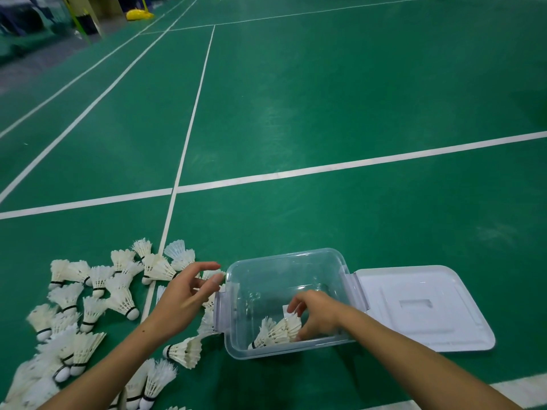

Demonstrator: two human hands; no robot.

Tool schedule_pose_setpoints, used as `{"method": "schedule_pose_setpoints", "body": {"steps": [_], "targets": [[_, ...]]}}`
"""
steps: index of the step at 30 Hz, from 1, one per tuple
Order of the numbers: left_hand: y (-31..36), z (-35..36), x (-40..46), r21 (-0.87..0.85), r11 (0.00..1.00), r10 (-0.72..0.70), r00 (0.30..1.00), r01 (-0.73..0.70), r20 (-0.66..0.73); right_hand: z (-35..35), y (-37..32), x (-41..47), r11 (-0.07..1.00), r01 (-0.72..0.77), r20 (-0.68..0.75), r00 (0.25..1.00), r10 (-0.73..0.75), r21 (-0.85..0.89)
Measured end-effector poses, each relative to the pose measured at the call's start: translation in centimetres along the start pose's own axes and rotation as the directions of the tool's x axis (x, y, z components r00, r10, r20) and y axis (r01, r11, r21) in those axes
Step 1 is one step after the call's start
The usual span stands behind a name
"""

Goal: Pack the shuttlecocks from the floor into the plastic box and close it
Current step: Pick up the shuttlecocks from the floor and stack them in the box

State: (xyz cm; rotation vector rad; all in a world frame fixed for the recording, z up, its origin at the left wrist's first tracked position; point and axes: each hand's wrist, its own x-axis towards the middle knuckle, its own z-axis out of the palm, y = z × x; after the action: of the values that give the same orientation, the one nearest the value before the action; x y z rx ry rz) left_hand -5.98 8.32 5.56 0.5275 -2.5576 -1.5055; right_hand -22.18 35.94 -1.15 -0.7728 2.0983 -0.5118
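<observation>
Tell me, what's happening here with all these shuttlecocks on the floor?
A person is packing shuttlecocks into a clear plastic box on a green court floor. The right hand is inside the box, fingers on a nested stack of shuttlecocks lying at the bottom. The left hand hovers open just left of the box, above the pile of loose shuttlecocks that remains to be packed. The lid lies open to the right.

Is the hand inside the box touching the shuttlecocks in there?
Touching. The head view shows the right hand in the plastic box, its fingers curled onto the feathers of the stacked shuttlecocks.
</observation>
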Motion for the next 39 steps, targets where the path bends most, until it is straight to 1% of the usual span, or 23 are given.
{"method": "schedule_pose_setpoints", "body": {"steps": [2,5,8,13,16,19,21,24,29,31,34,37,39], "targets": [[-0.1,-0.1,-0.3,0.002,1.000,-0.010,1.000,0.010,0.000,0.1,0.0,0.1,1.000,0.003,0.007,1.000,-0.003,-0.029],[-0.6,-0.5,-0.8,-0.019,1.000,-0.025,1.000,0.025,0.003,0.2,0.2,0.2,1.000,0.003,0.011,1.000,-0.003,0.000],[-1.2,-1.0,-1.4,-0.029,0.999,-0.038,0.999,0.038,-0.012,0.1,0.4,0.1,1.000,0.017,-0.015,1.000,-0.016,0.026],[-2.7,-2.4,-2.2,-0.009,0.998,-0.064,0.997,0.063,-0.033,-1.1,0.1,-0.7,0.997,0.071,-0.119,0.991,-0.066,0.042],[-3.2,-3.4,-3.0,0.000,0.998,-0.066,0.995,0.067,-0.079,-3.0,-1.2,-2.2,0.987,0.140,-0.232,0.966,-0.117,0.084],[-4.1,-4.9,-3.8,0.016,0.997,-0.078,0.989,0.080,-0.123,-5.4,-4.2,-3.8,0.963,0.246,-0.335,0.921,-0.197,0.112],[-4.9,-5.9,-4.5,0.029,0.996,-0.080,0.988,0.085,-0.136,-6.4,-7.4,-4.5,0.943,0.318,-0.359,0.895,-0.264,0.101],[-5.9,-7.3,-5.3,0.007,0.995,-0.096,0.981,0.099,-0.171,-6.6,-12.7,-4.4,0.909,0.412,-0.313,0.872,-0.377,0.054],[-6.2,-9.9,-6.8,-0.019,0.993,-0.116,0.966,0.115,-0.231,-5.2,-20.7,-2.4,0.856,0.513,-0.170,0.840,-0.515,-0.061],[-6.8,-11.2,-7.5,-0.016,0.992,-0.127,0.956,0.127,-0.264,-4.6,-23.2,-1.1,0.843,0.531,-0.123,0.834,-0.538,-0.083],[-9.1,-13.2,-9.2,-0.001,0.986,-0.160,0.936,0.168,-0.315,-3.0,-25.9,1.4,0.833,0.548,-0.098,0.827,-0.553,-0.078],[-12.2,-15.0,-11.4,0.045,0.972,-0.205,0.923,0.231,-0.325,-0.2,-27.3,4.2,0.842,0.537,-0.082,0.838,-0.540,-0.055],[-14.5,-15.5,-12.8,0.084,0.955,-0.248,0.922,0.284,-0.296,2.3,-27.6,6.1,0.854,0.516,-0.056,0.853,-0.519,-0.062]]}}
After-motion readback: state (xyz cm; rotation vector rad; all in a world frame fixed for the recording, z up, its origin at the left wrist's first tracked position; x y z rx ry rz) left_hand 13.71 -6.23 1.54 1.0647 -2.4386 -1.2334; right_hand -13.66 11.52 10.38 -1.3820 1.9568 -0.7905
